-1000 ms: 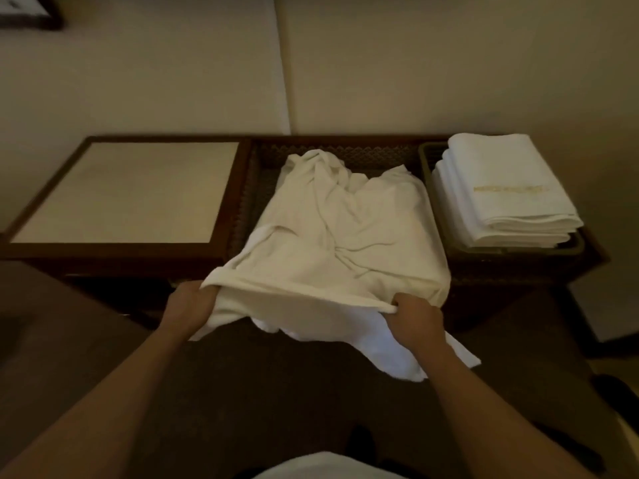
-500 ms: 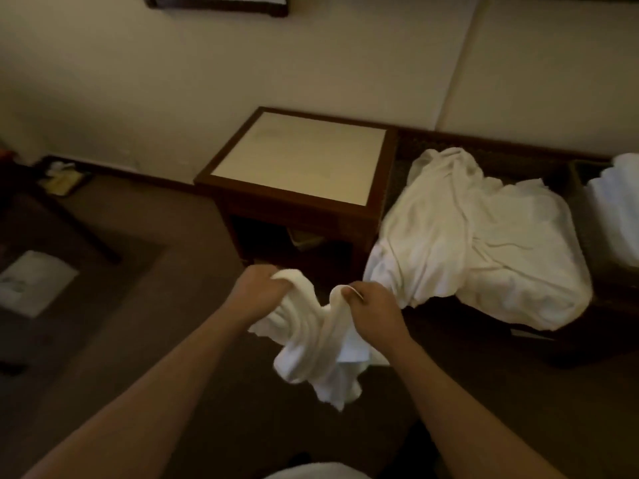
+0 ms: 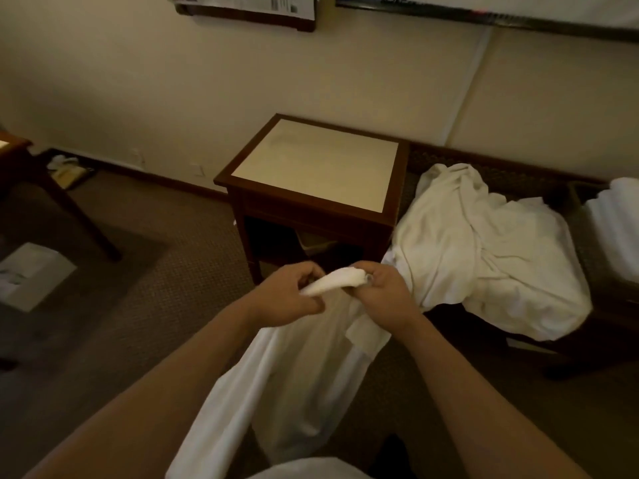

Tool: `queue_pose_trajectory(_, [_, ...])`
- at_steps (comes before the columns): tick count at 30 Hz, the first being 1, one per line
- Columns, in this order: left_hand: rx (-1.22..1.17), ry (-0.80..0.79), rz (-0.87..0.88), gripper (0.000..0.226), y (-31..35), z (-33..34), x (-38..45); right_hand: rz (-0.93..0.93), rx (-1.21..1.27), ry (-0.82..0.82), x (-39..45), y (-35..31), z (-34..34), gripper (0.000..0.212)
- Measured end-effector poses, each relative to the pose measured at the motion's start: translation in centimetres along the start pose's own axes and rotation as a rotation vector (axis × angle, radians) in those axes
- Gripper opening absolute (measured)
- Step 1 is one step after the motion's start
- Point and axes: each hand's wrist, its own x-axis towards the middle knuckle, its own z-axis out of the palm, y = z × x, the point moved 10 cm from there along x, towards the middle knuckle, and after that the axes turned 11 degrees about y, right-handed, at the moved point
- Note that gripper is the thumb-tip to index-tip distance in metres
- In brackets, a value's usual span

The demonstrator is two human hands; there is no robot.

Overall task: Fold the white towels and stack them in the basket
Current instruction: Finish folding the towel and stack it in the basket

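Observation:
A white towel (image 3: pixel 294 371) hangs down in front of me, its top edge bunched between both hands. My left hand (image 3: pixel 287 297) and my right hand (image 3: pixel 383 293) are close together, both shut on that bunched edge. To the right, a heap of unfolded white towels (image 3: pixel 484 250) lies on the dark woven bench (image 3: pixel 511 174) and droops over its front. At the far right edge, folded white towels (image 3: pixel 619 223) are stacked in the dark basket (image 3: pixel 577 216), which is partly cut off by the frame.
A dark wooden side table (image 3: pixel 311 167) with a pale top stands against the wall, left of the bench. Carpeted floor (image 3: pixel 145 305) spreads to the left, with a white box (image 3: pixel 31 274) and a table leg (image 3: pixel 69 209) there.
I lifted one towel off the heap and turned left. The hands came close together and higher, and the towel now hangs long below them instead of bunched.

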Motion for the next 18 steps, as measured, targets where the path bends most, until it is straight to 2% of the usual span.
queue_pose_trajectory(2, [0.067,-0.024,-0.077,0.029,-4.5,0.2,-1.4,0.008,0.157,0.09,0.0,-1.7,-1.3,0.033])
queue_pose_trajectory(5, [0.107,-0.156,-0.335,0.034,-13.6,2.9,-5.9,0.142,0.388,0.42,0.5,-0.8,-5.9,0.03])
queue_pose_trajectory(7, [0.132,-0.101,-0.421,0.035,-17.2,2.7,-7.3,0.177,0.229,0.565,0.7,0.4,-9.0,0.017])
queue_pose_trajectory(8, [0.129,-0.046,-0.42,0.031,-17.6,2.3,-6.9,0.184,0.031,0.537,0.9,0.7,-9.7,0.023])
queue_pose_trajectory(9, [0.123,-0.006,-0.394,0.027,-16.8,1.9,-6.0,0.188,-0.17,0.43,1.1,1.3,-9.2,0.049])
queue_pose_trajectory(11, [0.116,-0.015,-0.27,0.022,-12.6,1.8,-3.7,0.15,-0.36,0.075,0.5,2.2,-5.3,0.102])
queue_pose_trajectory(12, [0.117,-0.064,-0.175,0.019,-9.7,2.4,-2.7,0.117,-0.381,-0.112,-0.3,2.4,-2.3,0.114])
queue_pose_trajectory(13, [0.126,-0.117,-0.071,0.015,-6.7,3.2,-1.9,0.079,-0.416,-0.271,-1.1,2.7,0.5,0.117])
queue_pose_trajectory(14, [0.128,-0.161,0.016,0.008,-3.9,3.9,-1.3,0.034,-0.459,-0.365,-1.7,3.1,2.5,0.112])
queue_pose_trajectory(15, [0.095,-0.184,0.075,0.004,-1.8,4.3,-0.8,-0.02,-0.512,-0.405,-1.8,3.2,3.8,0.097])
queue_pose_trajectory(16, [0.043,-0.167,0.104,0.012,-0.4,4.0,-0.3,-0.06,-0.531,-0.4,-1.3,3.1,4.2,0.07])
queue_pose_trajectory(18, [-0.055,-0.102,0.115,0.027,0.7,2.7,0.6,-0.044,-0.457,-0.286,-0.1,2.3,2.7,0.015])
